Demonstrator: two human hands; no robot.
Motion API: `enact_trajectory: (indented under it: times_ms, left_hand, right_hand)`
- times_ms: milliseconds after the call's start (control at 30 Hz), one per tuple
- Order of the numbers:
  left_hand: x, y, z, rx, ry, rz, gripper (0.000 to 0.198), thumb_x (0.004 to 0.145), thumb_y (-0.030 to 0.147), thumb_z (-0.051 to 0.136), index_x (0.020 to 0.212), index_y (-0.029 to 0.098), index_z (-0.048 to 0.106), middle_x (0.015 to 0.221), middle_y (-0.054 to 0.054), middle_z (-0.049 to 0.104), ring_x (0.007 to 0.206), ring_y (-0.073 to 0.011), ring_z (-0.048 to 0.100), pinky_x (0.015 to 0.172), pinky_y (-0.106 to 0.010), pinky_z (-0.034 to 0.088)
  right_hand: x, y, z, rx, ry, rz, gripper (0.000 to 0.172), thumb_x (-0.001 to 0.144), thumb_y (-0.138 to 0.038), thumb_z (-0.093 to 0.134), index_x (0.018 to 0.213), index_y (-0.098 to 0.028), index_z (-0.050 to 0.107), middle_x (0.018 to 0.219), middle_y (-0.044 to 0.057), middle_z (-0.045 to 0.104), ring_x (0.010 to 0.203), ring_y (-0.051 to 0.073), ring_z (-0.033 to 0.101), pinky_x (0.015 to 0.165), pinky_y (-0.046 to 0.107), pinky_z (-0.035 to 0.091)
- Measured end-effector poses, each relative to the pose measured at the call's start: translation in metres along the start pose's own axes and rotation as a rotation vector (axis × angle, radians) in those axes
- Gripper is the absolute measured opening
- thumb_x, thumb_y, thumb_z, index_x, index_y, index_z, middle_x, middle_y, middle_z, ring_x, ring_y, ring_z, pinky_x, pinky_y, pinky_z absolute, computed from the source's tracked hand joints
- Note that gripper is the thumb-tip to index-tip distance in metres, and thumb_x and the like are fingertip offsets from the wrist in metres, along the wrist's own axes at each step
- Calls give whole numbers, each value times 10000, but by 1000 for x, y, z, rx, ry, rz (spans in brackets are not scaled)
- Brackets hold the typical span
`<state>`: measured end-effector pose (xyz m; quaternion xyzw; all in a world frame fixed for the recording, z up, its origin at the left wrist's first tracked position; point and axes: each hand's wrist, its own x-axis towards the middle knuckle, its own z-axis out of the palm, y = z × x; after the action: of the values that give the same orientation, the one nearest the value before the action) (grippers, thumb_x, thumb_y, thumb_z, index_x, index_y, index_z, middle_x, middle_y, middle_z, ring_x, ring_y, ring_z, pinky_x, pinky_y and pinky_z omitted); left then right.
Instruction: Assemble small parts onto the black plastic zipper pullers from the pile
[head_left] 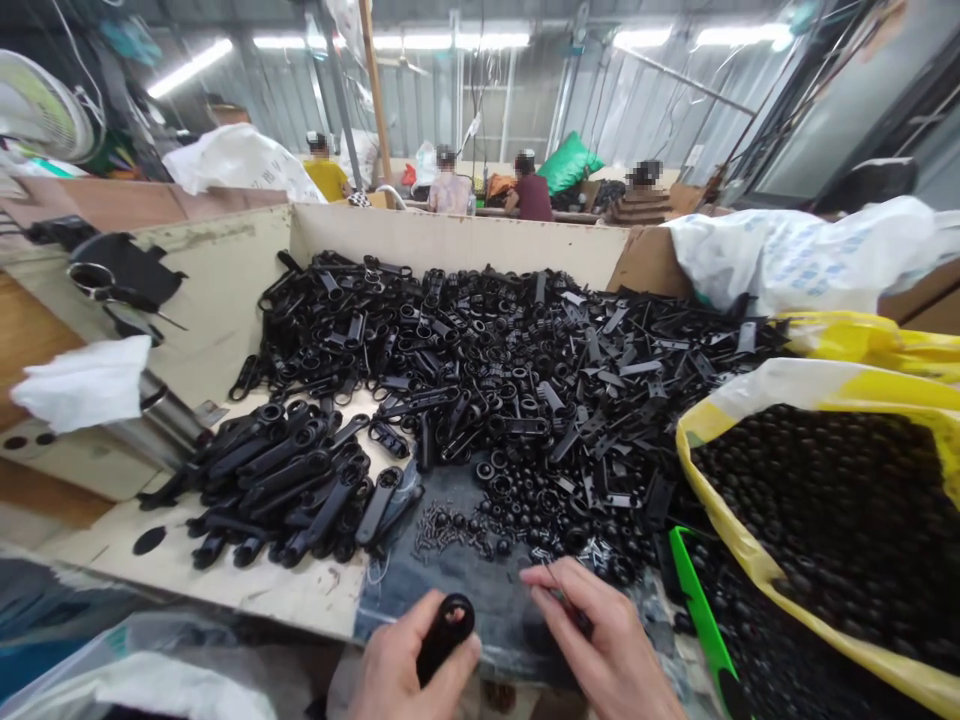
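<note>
Black, smooth and probably plastic, a ring-ended part (439,652) stands at the near edge of the work, its round hole facing up. The left hand (405,668) has it gripped along the sides, thumb on the right and fingers curled round the left, with no slack showing. It looks stiff and light, unlikely to bend or break, though the glossy skin could be slippery; the long flanks seem the best hold, since they leave the ring clear.

To its right, the right hand (604,640) is half curled, thumb and forefinger drawn close together. Something thin and dark shows there — too small to name — so I cannot tell how firmly it is held.

Just beyond the hands, on a dark mat (461,578), lie small screws (448,528), which would call for a fingertip pinch, and loose black balls (536,522) that would roll easily. Longer black parts (300,480) are heaped on the left; on the right are a green tray (699,605) and a yellow-edged bag (724,520). At the far side, 4 people sit.
</note>
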<state>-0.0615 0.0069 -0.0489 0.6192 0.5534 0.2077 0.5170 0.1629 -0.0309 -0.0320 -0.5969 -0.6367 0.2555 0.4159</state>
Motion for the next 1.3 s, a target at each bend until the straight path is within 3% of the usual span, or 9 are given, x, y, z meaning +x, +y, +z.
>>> enact_trajectory:
  times_ms: [100,200,500,800,900,967,1033,1200,1300]
  left_hand:
    - [22,21,-4,336,155,173,276,976,393,525,787,242,658,635,17,687,626,-191,643,601,-276,388]
    - [38,40,-3,538,223,205,193,990,259,547,903,254,719,791,-22,811,778,-245,762,660,-289,428]
    - [48,58,10,746,113,258,238,916,94,637,965,294,757,913,11,841,901,-255,794,693,-290,447]
    - [49,60,12,829,29,312,351,914,41,492,1072,234,740,973,-86,839,914,-326,781,781,-370,509]
    - [45,47,9,697,71,308,298,938,103,497,1090,234,717,971,-66,835,909,-284,783,771,-326,507]
    - [40,37,7,474,163,262,187,967,243,527,944,229,711,834,-47,816,775,-248,764,689,-288,482]
    - [34,29,6,190,198,183,291,950,416,582,742,228,661,617,-16,734,613,-207,683,599,-266,437]
    - [21,25,5,-359,-57,-41,487,820,654,700,731,181,624,558,-22,703,361,-61,361,392,-220,208]
    - [20,28,0,-498,-125,-99,583,752,723,743,773,154,621,604,-42,726,329,-10,312,372,-192,159]
  right_hand:
    - [14,6,6,-155,17,-68,249,1072,-270,473,988,-239,705,912,31,713,783,176,723,688,241,544]
    - [22,11,16,-337,0,-137,340,1099,-256,381,933,-238,677,888,34,692,727,184,736,636,260,536]
    - [17,22,26,-572,-34,-174,241,1021,-135,452,932,-255,641,891,15,684,675,188,748,572,258,511]
    - [11,16,23,-519,3,-195,403,1097,-221,332,857,-230,656,815,34,670,619,189,724,548,267,493]
    - [10,12,28,-377,1,-200,410,1116,-277,352,905,-220,699,831,42,677,662,183,724,593,254,508]
    - [11,8,33,-243,17,-187,398,1114,-318,386,915,-215,715,828,41,678,692,176,713,627,243,511]
    - [13,4,37,-86,50,-125,381,1097,-361,450,875,-218,725,783,23,664,691,164,681,628,227,497]
    - [17,-6,40,145,46,-34,324,1038,-389,578,837,-223,770,705,-5,613,619,144,601,554,211,445]
    - [16,-9,37,157,-32,-55,332,1036,-355,583,804,-222,779,709,1,608,651,148,605,586,214,448]
